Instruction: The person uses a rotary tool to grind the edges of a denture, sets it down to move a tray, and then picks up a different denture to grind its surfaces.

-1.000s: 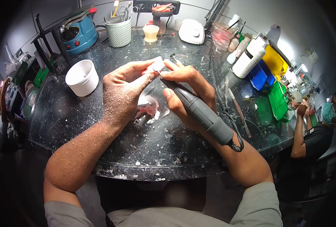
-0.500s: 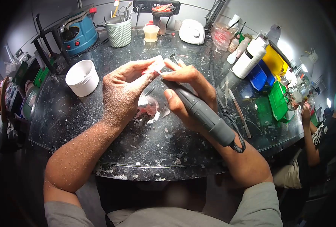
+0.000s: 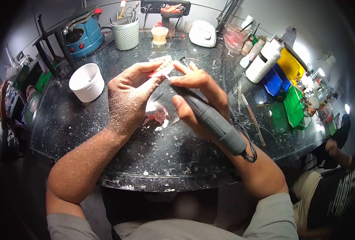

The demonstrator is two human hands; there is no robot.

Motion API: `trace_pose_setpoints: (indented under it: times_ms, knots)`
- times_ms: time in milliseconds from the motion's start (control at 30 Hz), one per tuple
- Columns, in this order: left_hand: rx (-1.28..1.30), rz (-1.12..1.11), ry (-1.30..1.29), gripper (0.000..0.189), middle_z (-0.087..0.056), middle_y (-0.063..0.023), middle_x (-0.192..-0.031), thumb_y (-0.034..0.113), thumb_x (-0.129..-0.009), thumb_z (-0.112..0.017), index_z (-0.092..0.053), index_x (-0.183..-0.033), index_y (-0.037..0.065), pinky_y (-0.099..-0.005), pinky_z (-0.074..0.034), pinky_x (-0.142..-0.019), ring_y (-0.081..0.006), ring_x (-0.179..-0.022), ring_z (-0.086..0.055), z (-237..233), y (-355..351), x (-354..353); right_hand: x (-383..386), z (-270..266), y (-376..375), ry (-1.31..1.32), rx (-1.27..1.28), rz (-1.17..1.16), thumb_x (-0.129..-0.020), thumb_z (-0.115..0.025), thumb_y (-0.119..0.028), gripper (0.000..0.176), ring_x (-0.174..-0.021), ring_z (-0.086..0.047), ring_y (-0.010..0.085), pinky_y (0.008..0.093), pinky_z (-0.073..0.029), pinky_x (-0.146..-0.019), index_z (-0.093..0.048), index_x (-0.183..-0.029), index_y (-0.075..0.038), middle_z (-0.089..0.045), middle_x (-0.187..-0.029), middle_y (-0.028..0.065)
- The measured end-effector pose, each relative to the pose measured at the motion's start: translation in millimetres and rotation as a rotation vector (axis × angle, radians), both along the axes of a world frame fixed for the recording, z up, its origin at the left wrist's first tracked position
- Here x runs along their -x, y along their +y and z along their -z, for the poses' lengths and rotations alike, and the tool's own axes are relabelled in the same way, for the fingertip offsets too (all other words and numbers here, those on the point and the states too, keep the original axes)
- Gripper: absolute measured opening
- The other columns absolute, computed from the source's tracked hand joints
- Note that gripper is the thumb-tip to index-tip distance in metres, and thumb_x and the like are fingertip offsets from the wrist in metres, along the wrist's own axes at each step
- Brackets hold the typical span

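Note:
Pinched between the thumb and fingers of my left hand (image 3: 130, 88) is a small pink and whitish denture (image 3: 164, 69), partly hidden by the fingers. White dust and shavings coat that hand and forearm. My right hand (image 3: 201, 92) is wrapped round a dark grey rotary handpiece (image 3: 213, 120), held like a pen. Its thin bit points at the denture's lower right edge and seems to meet it, though exact contact is hard to see. A coiled cord leaves the handpiece's back end. Below the hands, pinkish and white scraps (image 3: 158, 117) lie on the tabletop.
A white tub (image 3: 87, 83) stands left on the dusty black table (image 3: 145, 160). Behind are a blue machine (image 3: 83, 38), a cup of tools (image 3: 126, 35) and a white device (image 3: 202, 33). Right lie a knife-like tool (image 3: 253, 120), a white bottle (image 3: 264, 61) and coloured bins (image 3: 293, 106). Another person (image 3: 337, 188) sits right.
The denture has turned in my left fingers, showing more of its pink and tooth-coloured surface. My right hand and handpiece have shifted slightly. The person at right has leaned and lowered an arm.

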State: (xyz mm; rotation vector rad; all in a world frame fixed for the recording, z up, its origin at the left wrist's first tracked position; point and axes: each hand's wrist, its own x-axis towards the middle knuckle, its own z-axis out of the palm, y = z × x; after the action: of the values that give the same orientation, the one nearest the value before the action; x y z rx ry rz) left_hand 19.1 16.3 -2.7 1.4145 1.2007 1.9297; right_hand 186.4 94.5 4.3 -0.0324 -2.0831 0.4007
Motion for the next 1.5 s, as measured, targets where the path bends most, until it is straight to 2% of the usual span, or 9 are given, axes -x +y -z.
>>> trace_pose_setpoints:
  times_ms: [233,367,467,567,667,1100,1167,1267,1500]
  knots:
    - [-0.004,-0.006,-0.008,0.027,-0.072,-0.0131,-0.116,-0.001,-0.092,-0.068,-0.068,-0.119,-0.003,-0.029,-0.052,-0.098,-0.0154,-0.106,-0.068,1.3,0.6,0.0,0.4,0.0,0.9,0.022,0.017,-0.003,-0.078,-0.074,-0.004,0.034,-0.122,-0.063,0.0336,0.0599,-0.034,-0.113,-0.066,-0.111,-0.008,-0.07,-0.111,0.0138]
    - [0.01,0.0,-0.013,0.026,-0.073,-0.013,-0.114,0.001,-0.092,-0.069,-0.068,-0.118,-0.003,-0.0284,-0.052,-0.096,-0.015,-0.105,-0.068,-0.1,-0.6,-0.8,0.9,1.5,2.5,0.067,0.061,-0.028,-0.081,-0.068,-0.003,0.029,-0.126,-0.06,0.036,0.0534,-0.033,-0.114,-0.065,-0.111,-0.002,-0.07,-0.111,0.0128]
    - [0.046,-0.004,-0.059,0.026,-0.073,-0.0121,-0.109,0.003,-0.091,-0.071,-0.069,-0.116,-0.003,-0.0274,-0.053,-0.093,-0.0135,-0.102,-0.068,0.8,-0.2,0.3,0.4,-1.0,-0.5,0.007,-0.064,0.005,-0.082,-0.066,-0.001,0.03,-0.122,-0.062,0.0349,0.052,-0.038,-0.111,-0.064,-0.112,-0.001,-0.069,-0.112,0.0171]
    - [0.059,-0.019,-0.047,0.025,-0.074,-0.0108,-0.106,0.004,-0.09,-0.073,-0.07,-0.114,-0.002,-0.0266,-0.053,-0.09,-0.0119,-0.098,-0.068,-0.8,-1.2,-2.0,0.7,0.3,-0.2,0.088,0.102,-0.006,-0.081,-0.066,0.001,0.031,-0.115,-0.065,0.0331,0.0471,-0.046,-0.103,-0.062,-0.113,0.001,-0.066,-0.112,0.0204]
    - [0.059,-0.022,-0.042,0.023,-0.074,-0.0099,-0.105,0.005,-0.09,-0.073,-0.07,-0.112,-0.002,-0.0262,-0.053,-0.088,-0.011,-0.096,-0.068,0.0,-0.4,-2.6,2.6,5.3,6.6,0.098,0.022,-0.044,-0.078,-0.073,-0.002,0.034,-0.113,-0.067,0.0355,0.0438,-0.05,-0.098,-0.064,-0.111,-0.005,-0.067,-0.11,0.0208]
    - [0.067,-0.008,-0.089,0.023,-0.075,-0.01,-0.103,0.009,-0.09,-0.076,-0.071,-0.11,-0.002,-0.0262,-0.054,-0.087,-0.0112,-0.095,-0.069,0.6,-0.3,-1.7,0.3,1.5,2.2,0.055,-0.006,-0.026,-0.077,-0.074,-0.001,0.036,-0.118,-0.065,0.0364,0.0475,-0.045,-0.106,-0.064,-0.111,-0.005,-0.068,-0.109,0.0191]
    - [0.084,-0.014,-0.085,0.024,-0.075,-0.0099,-0.103,0.009,-0.09,-0.076,-0.071,-0.11,-0.002,-0.0262,-0.054,-0.087,-0.0111,-0.094,-0.069,0.6,-0.7,-1.7,1.7,4.6,1.6,0.121,0.155,-0.042,-0.077,-0.074,-0.001,0.035,-0.12,-0.064,0.0371,0.0513,-0.041,-0.109,-0.064,-0.111,-0.006,-0.068,-0.107,0.0184]
    - [0.08,-0.006,-0.094,0.024,-0.075,-0.0096,-0.102,0.011,-0.09,-0.077,-0.071,-0.11,-0.002,-0.026,-0.054,-0.087,-0.0109,-0.094,-0.069,1.2,-0.1,-0.8,2.2,1.8,4.5,0.103,0.025,-0.052,-0.077,-0.073,0.0,0.035,-0.112,-0.067,0.0355,0.0495,-0.043,-0.107,-0.064,-0.111,-0.005,-0.067,-0.109,0.0194]
    - [0.123,0.016,-0.048,0.027,-0.072,-0.0143,-0.111,0.009,-0.094,-0.07,-0.067,-0.117,-0.004,-0.0319,-0.055,-0.094,-0.0175,-0.101,-0.07,1.9,-0.9,1.6,0.8,2.1,4.3,0.1,0.08,-0.039,-0.078,-0.073,-0.001,0.036,-0.118,-0.064,0.0368,0.0519,-0.041,-0.109,-0.062,-0.112,-0.006,-0.068,-0.11,0.017]
